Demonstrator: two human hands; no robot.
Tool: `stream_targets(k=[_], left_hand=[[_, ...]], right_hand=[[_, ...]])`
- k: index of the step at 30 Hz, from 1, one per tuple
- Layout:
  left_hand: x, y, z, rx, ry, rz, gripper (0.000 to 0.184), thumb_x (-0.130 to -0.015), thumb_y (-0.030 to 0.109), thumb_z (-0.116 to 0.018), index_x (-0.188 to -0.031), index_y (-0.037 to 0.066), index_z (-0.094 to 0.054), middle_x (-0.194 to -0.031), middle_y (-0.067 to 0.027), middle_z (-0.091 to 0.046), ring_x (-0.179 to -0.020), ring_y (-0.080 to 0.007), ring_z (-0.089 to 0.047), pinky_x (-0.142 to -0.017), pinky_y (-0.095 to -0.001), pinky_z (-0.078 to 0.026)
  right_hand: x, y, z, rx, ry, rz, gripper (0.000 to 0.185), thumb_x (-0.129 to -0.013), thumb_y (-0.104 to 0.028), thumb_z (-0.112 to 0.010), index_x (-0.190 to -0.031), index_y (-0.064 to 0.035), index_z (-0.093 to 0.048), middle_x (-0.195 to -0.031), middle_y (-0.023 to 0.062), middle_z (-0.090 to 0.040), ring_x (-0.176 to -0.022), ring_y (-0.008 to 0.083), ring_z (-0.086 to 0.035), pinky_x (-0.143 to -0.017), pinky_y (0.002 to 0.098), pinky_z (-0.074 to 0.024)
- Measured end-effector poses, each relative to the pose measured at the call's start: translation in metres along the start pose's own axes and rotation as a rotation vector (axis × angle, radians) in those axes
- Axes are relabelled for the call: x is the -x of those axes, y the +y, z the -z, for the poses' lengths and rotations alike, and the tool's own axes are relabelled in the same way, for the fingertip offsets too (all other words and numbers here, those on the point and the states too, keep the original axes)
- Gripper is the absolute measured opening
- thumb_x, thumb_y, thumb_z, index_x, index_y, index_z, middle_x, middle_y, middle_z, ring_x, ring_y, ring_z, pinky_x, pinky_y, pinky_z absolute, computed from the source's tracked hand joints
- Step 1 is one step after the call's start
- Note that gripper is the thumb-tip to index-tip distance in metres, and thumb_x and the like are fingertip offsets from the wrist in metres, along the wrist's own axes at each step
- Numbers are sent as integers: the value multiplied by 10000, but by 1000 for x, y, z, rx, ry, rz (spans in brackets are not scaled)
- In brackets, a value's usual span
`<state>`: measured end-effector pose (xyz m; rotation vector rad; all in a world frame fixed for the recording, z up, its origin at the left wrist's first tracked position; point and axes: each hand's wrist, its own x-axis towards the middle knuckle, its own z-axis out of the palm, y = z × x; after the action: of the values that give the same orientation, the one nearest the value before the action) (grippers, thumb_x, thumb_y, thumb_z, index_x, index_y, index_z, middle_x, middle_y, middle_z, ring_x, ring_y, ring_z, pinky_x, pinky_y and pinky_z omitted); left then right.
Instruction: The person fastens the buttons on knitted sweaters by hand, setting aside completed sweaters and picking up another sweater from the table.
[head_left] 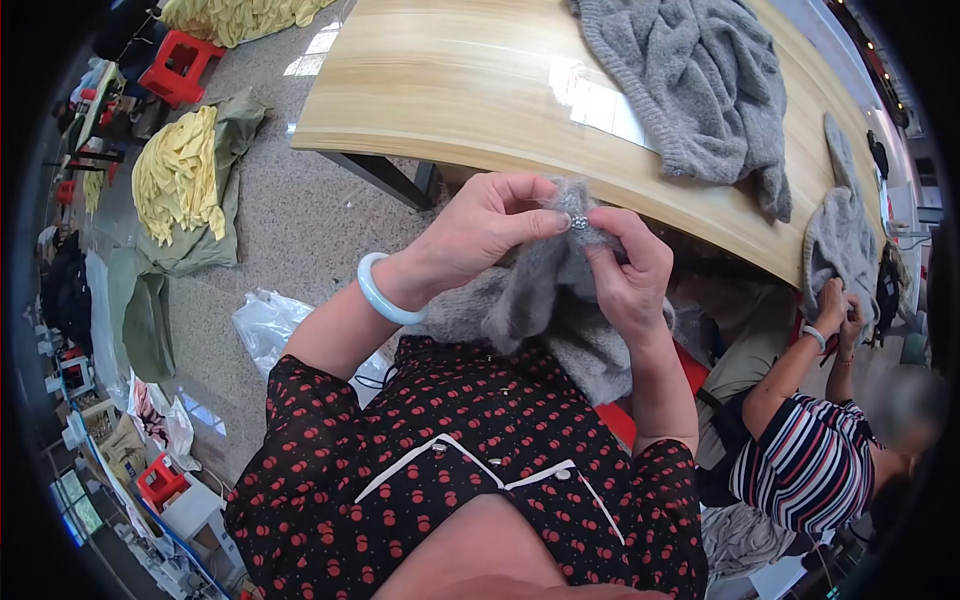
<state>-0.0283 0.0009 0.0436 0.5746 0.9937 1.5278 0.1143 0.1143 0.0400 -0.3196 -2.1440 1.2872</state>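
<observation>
A grey knitted sweater [535, 295] hangs from my two hands and drapes over my lap, in front of the table edge. A small shiny, decorated button [578, 223] shows on its raised part, between my fingertips. My left hand [490, 222], with a pale bangle on the wrist, pinches the knit beside the button with thumb and fingers. From the other side, my right hand [634, 265] grips the knit close to the button, its thumb and forefinger bent. The folds hide part of the fingertips.
Another grey sweater [700, 90] lies on the wooden table [430, 80]. On the right, a co-worker in a striped top [815, 465] handles grey knitwear [840, 240]. Yellow garments [180, 170], clear plastic [268, 325] and a red stool [180, 65] are on the left.
</observation>
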Motion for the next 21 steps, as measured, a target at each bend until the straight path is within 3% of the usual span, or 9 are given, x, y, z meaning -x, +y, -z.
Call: stream_targets(k=[3, 5, 6, 8, 9, 11, 17, 19, 21], left_hand=[[3, 3, -1, -188, 91, -50, 167, -804, 12, -590, -970, 2, -599, -944, -28, -604, -835, -60, -549, -724, -216, -453], [6, 4, 1, -741, 130, -410, 140, -759, -13, -620, -898, -6, -607, -888, -64, -613, -784, -107, -578, -670, -243, -467], [8, 4, 3, -748, 134, -408, 140, -759, -13, -620, -898, -6, -607, -888, -64, -613, -784, -107, -578, -670, -243, -467], [5, 0, 8, -1061, 80, -793, 148, -713, -24, -648, -852, -20, -599, -853, -114, -604, -750, -188, -598, -646, -271, -476], [4, -1, 10, -1072, 80, -815, 148, -713, -24, -648, -852, -20, -599, -853, -114, -604, -750, -188, -598, -646, -271, -476], [9, -7, 12, -1144, 100, -904, 178, -685, -34, -660, -853, -14, -602, -843, -137, -593, -745, -262, -594, -633, -299, -489], [11, -24, 14, -1264, 187, -899, 217, -705, -16, -642, -914, -15, -582, -866, -142, -578, -761, -290, -577, -657, -337, -488], [9, -27, 17, -1266, 181, -906, 236, -721, -21, -620, -949, -16, -560, -890, -147, -564, -779, -297, -567, -666, -343, -482], [7, -26, 17, -1265, 164, -868, 228, -731, -22, -607, -952, -16, -550, -906, -151, -555, -791, -300, -560, -676, -348, -477]], right_hand=[[1, 2, -3, 25, -15, -15, 178, -752, 96, -554, -909, 13, -574, -803, 48, -587, -684, 78, -519, -625, 191, -423], [0, 4, -7, 44, -6, 29, 189, -734, 99, -560, -900, 11, -577, -788, 64, -587, -673, 100, -532, -617, 204, -429], [0, 5, -9, 77, 7, 71, 199, -715, 102, -566, -892, 10, -580, -773, 80, -586, -662, 122, -546, -608, 217, -434], [0, 5, -12, 110, -4, 68, 212, -691, 94, -566, -880, 0, -586, -781, 107, -596, -679, 201, -574, -614, 264, -455], [-3, 6, -14, 149, -13, 72, 224, -668, 86, -567, -869, -10, -592, -789, 134, -606, -697, 279, -603, -620, 312, -477], [-3, 8, -19, 122, -42, 73, 188, -676, 68, -557, -847, -9, -574, -760, 148, -580, -684, 304, -587, -600, 339, -466], [-3, 17, -31, 148, -45, 94, 181, -689, 50, -564, -859, -10, -565, -740, 138, -574, -629, 267, -571, -571, 305, -447], [-3, 16, -30, 136, -48, -97, 188, -707, 38, -569, -885, -19, -545, -788, 162, -585, -714, 317, -599, -605, 351, -475], [-9, 15, -29, 102, -20, -84, 259, -719, 37, -561, -969, -29, -555, -827, 155, -600, -741, 314, -607, -627, 349, -484]])
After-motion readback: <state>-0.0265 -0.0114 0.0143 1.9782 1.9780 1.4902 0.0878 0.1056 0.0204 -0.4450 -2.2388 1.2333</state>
